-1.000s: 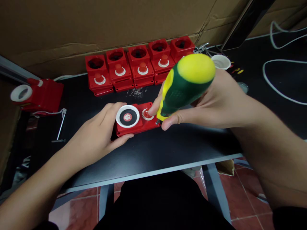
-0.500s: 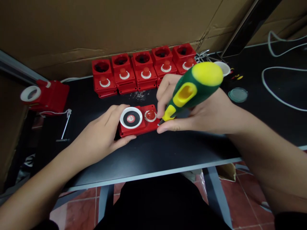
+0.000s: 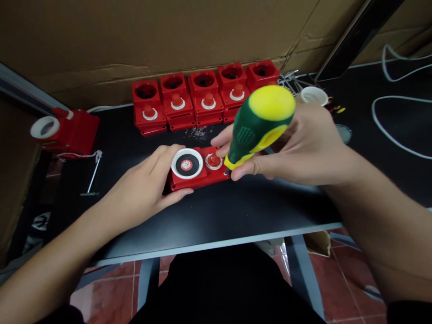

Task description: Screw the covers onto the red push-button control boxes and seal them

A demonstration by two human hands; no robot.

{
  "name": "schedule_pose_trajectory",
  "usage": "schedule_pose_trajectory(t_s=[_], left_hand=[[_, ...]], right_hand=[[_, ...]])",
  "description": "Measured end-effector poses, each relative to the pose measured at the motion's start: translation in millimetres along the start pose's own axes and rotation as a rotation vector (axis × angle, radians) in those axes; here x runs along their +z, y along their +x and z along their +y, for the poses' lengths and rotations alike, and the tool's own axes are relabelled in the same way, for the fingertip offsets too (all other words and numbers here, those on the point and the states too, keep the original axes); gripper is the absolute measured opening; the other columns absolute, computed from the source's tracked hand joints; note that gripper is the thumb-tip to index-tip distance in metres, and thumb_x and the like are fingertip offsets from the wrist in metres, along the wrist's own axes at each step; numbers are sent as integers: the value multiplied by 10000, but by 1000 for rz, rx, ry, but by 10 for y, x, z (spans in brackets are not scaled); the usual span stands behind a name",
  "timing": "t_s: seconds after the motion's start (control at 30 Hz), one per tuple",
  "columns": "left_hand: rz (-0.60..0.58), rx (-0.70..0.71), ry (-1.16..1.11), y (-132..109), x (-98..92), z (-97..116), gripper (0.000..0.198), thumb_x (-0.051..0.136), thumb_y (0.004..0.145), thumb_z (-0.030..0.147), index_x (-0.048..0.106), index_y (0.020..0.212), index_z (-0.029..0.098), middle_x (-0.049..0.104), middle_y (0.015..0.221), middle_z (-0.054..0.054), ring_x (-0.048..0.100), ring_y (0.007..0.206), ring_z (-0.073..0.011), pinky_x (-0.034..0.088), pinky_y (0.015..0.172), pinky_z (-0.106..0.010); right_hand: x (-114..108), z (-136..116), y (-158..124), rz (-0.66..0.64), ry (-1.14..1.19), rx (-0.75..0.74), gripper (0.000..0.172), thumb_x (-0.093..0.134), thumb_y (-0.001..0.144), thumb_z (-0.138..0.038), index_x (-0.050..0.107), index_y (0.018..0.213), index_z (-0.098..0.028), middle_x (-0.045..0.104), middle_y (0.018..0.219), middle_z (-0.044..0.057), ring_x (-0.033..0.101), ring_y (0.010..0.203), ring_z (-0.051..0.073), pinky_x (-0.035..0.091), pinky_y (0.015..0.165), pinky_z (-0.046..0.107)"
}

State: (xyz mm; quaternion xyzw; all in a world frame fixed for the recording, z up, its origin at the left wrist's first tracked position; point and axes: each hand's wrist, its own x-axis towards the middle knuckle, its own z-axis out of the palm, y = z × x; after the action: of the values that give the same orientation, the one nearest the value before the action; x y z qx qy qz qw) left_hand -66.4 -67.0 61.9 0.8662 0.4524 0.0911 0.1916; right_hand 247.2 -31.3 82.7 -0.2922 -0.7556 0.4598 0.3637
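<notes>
A red box [image 3: 202, 181] with a white-ringed black disc and a red button lies on the black table [image 3: 202, 220]. My left hand [image 3: 145, 186] grips its left end, thumb along the near side and fingers at the far side. A green and yellow screwdriver [image 3: 258, 128] is in my right hand [image 3: 286, 148], its handle leaning up to the right. The screwdriver's tip meets the near right corner of the box, where a small screw seems to sit. Fingertips of my right hand are close by the red button.
Several red boxes [image 3: 207, 101] stand in a row at the back by a cardboard wall. Another red box [image 3: 76, 135] and a T-shaped tool [image 3: 92, 177] are at left. Metal parts, a white ring [image 3: 313, 96], a clear disc [image 3: 343, 133] and a white cable [image 3: 393, 135] lie at right.
The screwdriver handle has swung left and stands more upright. My right hand has turned, its thumb now nearer the box's corner. My left hand keeps its grip on the red box.
</notes>
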Motion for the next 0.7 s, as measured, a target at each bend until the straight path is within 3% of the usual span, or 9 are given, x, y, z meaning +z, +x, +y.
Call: schedule_pose_trajectory(t_s=[0.13,0.2,0.33,0.4,0.6,0.7], left_hand=[[-14,-1,10,10,-14,10,687,699,1054,558,491,1608,207,658,1456,-170,719,1272,-395,661,1038,-522],[-15,-1,8,14,-16,13,679,700,1055,564,502,1594,201,662,1445,-169,724,1254,-393,657,1041,-528],[-3,0,11,14,-7,9,670,692,1065,552,487,1602,207,653,1472,-166,716,1301,-400,649,1067,-530],[3,11,12,7,-2,1,674,692,1067,556,485,1606,207,653,1471,-166,718,1304,-401,651,1066,-525],[27,54,42,-12,19,-24,674,692,1082,515,465,1623,185,634,1508,-183,716,1312,-398,645,1087,-538],[26,54,49,-14,27,-30,674,698,1081,507,457,1623,188,635,1505,-181,717,1314,-392,645,1092,-532]], right_hand=[[-30,-3,13,-148,80,-50,299,926,956,-295,821,1227,-227,857,1166,48,813,1028,207,697,873,311],[3,0,9,-184,96,-69,300,838,1020,-261,783,1312,-225,839,1215,59,800,1027,187,690,873,291],[122,21,-11,-86,0,-78,232,834,1015,-335,758,1208,-230,765,1239,57,628,732,111,546,547,235],[162,32,-11,-24,-81,-112,329,939,930,-413,748,1127,-233,718,1179,41,564,700,102,484,489,230],[179,57,4,123,-323,-189,410,978,892,-516,722,1078,-255,713,1032,45,663,828,195,607,647,316],[189,81,3,144,-360,-226,388,987,893,-460,733,1094,-247,741,1027,35,703,875,205,646,722,336]])
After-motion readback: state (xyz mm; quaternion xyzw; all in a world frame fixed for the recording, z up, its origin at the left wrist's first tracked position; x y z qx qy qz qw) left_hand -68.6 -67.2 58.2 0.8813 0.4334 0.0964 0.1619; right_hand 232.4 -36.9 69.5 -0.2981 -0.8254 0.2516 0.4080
